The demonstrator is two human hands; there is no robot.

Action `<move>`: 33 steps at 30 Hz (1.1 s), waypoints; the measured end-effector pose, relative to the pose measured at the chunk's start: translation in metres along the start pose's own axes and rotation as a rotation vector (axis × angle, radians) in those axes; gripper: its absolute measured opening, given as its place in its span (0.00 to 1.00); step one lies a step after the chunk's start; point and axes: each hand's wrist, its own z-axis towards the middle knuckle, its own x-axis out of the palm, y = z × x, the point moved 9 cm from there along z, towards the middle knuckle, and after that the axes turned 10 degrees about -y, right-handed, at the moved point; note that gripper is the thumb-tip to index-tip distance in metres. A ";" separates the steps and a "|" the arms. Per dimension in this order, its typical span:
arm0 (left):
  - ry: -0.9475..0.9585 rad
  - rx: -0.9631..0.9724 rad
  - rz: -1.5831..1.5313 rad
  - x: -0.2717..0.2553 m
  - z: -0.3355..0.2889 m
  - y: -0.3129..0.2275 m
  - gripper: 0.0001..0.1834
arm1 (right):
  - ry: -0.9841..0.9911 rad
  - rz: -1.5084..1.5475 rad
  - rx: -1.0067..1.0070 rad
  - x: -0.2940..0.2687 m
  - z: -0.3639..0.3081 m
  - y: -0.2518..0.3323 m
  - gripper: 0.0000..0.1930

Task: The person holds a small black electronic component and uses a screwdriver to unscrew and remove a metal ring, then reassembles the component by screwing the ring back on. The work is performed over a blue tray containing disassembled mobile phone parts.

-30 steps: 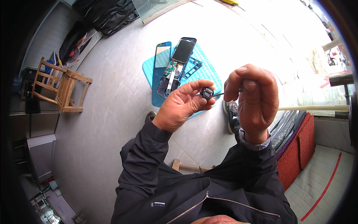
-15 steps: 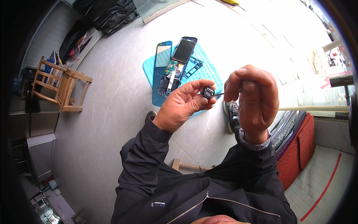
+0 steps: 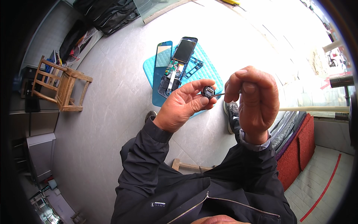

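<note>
Between the thumb and fingers of my left hand (image 3: pixel 178 109) is a small round black part (image 3: pixel 207 92) with a pale rectangular piece on its face. My right hand (image 3: pixel 258 98), closed, grips a thin metal rod-shaped tool (image 3: pixel 219 95). The tool's tip touches or nearly touches the round part's edge; its other end is hidden in my fingers. Beyond my hands, an opened handheld device (image 3: pixel 184 51) with a screen, green circuit board and white strip lies on a turquoise quilted stool seat (image 3: pixel 208 59). A long glossy panel (image 3: pixel 159 80) and a black plastic frame (image 3: pixel 193 69) flank it.
A wooden chair (image 3: pixel 67 84) stands to the left on the grey tiled floor (image 3: pixel 100 123). My shoe (image 3: pixel 232 114) is beside the stool. Rolled or stacked mats, one red (image 3: pixel 298 153), lean at the right. Black bags (image 3: pixel 108 18) lie at the far left.
The round part has turned very slightly between my left fingers. Both hands and the tool stay nearly in place.
</note>
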 end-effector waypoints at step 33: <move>-0.063 0.015 0.049 -0.003 0.001 -0.003 0.25 | 0.078 -0.096 0.042 0.009 -0.008 0.000 0.17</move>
